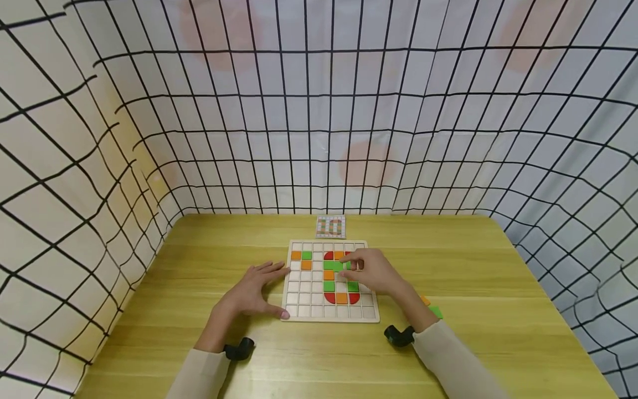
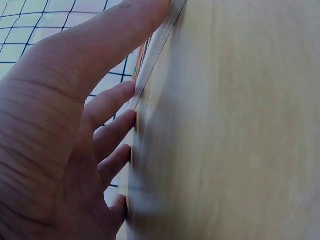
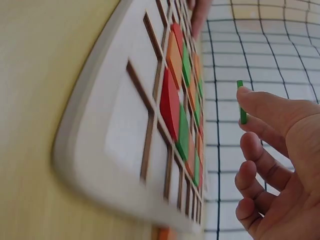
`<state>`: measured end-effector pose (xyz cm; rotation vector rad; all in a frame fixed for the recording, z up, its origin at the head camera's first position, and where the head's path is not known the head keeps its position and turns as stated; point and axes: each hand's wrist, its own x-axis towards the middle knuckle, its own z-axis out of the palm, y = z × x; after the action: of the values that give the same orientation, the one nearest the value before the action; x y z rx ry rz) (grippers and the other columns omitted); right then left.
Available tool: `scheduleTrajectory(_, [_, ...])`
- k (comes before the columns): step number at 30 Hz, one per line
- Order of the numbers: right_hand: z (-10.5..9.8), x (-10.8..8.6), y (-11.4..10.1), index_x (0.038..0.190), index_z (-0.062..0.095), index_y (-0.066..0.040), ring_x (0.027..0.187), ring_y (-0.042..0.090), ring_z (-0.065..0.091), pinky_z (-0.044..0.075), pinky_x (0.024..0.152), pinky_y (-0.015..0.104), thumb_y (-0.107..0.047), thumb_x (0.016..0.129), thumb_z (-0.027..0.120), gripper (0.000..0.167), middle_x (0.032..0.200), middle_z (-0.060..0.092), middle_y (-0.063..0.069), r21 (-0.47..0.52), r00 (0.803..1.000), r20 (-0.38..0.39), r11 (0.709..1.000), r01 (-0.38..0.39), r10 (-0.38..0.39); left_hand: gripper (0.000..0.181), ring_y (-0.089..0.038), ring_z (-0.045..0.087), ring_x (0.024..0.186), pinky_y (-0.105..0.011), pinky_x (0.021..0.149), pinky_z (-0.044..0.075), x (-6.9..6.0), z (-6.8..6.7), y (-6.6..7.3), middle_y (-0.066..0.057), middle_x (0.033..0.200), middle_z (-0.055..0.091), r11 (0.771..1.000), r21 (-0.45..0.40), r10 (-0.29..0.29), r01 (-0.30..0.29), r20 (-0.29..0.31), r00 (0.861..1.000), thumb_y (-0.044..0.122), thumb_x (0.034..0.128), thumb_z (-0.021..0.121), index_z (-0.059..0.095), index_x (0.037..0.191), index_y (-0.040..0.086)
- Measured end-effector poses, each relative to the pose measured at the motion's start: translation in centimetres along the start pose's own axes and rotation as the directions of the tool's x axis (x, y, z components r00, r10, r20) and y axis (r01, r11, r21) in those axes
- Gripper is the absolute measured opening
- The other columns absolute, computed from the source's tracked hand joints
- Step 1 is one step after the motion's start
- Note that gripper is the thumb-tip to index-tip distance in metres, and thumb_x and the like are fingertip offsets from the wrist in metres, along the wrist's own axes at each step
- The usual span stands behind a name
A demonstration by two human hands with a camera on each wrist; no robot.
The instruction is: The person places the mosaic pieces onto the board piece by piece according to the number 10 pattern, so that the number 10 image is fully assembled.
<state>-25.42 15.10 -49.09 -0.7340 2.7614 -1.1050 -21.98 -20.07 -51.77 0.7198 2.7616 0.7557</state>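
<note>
A pale wooden grid board [image 1: 299, 307] lies on the table, with red, orange and green tiles set in several of its squares. My right hand [image 1: 374, 270] is over the upper right part of the board. Between its thumb and forefinger it pinches a thin green tile [image 3: 242, 107], held edge-on and off the board in the right wrist view. At the board's left side, my left hand [image 1: 256, 291] rests with spread fingers. Its thumb touches the near left corner and its forefinger the left edge.
Behind the board lies a small card [image 1: 331, 226] printed with a coloured grid pattern. Beside my right forearm are a loose orange tile [image 1: 425, 300] and a green tile [image 1: 436, 312], partly hidden. White sheeting with black grid lines [image 1: 319, 116] surrounds the wooden table [image 1: 209, 244].
</note>
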Motion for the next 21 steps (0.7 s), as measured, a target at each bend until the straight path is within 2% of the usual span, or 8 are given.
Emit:
scheduleTrajectory(4, [1.3, 1.1, -1.0, 0.116, 0.079, -0.013, 0.064, 0.011, 0.047, 0.039, 0.058, 0.023, -0.032, 0.090, 0.081, 0.032, 0.074, 0.059, -0.006, 0.016, 1.000, 0.015, 1.000, 0.008, -0.008, 0.109, -0.037, 0.022, 0.158, -0.071, 0.125, 0.009, 0.1, -0.1, 0.1, -0.002, 0.169, 0.033, 1.000, 0.008, -0.005, 0.005, 0.001, 1.000, 0.071, 0.0653, 0.086, 0.046, 0.157, 0.027])
scheduleTrajectory(12, [4.2, 3.2, -2.6, 0.115, 0.079, -0.020, 0.062, 0.009, 0.049, 0.039, 0.056, 0.023, -0.036, 0.090, 0.082, 0.030, 0.072, 0.061, -0.008, 0.029, 0.998, 0.058, 1.000, -0.005, 0.003, 0.108, -0.038, 0.022, 0.158, -0.073, 0.124, 0.010, 0.0, -0.2, 0.1, -0.003, 0.168, 0.034, 1.000, 0.011, -0.005, 0.005, 0.001, 1.000, 0.072, 0.0657, 0.085, 0.046, 0.156, 0.027])
scheduleTrajectory(21, [6.1, 4.4, -3.2, 0.114, 0.080, -0.016, 0.056, 0.007, 0.044, 0.036, 0.055, 0.021, -0.034, 0.091, 0.080, 0.029, 0.067, 0.058, -0.007, 0.018, 0.997, 0.071, 1.000, -0.023, 0.022, 0.108, -0.038, 0.022, 0.158, -0.073, 0.124, 0.009, 0.1, 0.0, -0.2, -0.002, 0.169, 0.034, 1.000, 0.016, 0.006, -0.006, 0.000, 1.000, 0.073, 0.0661, 0.085, 0.046, 0.157, 0.028])
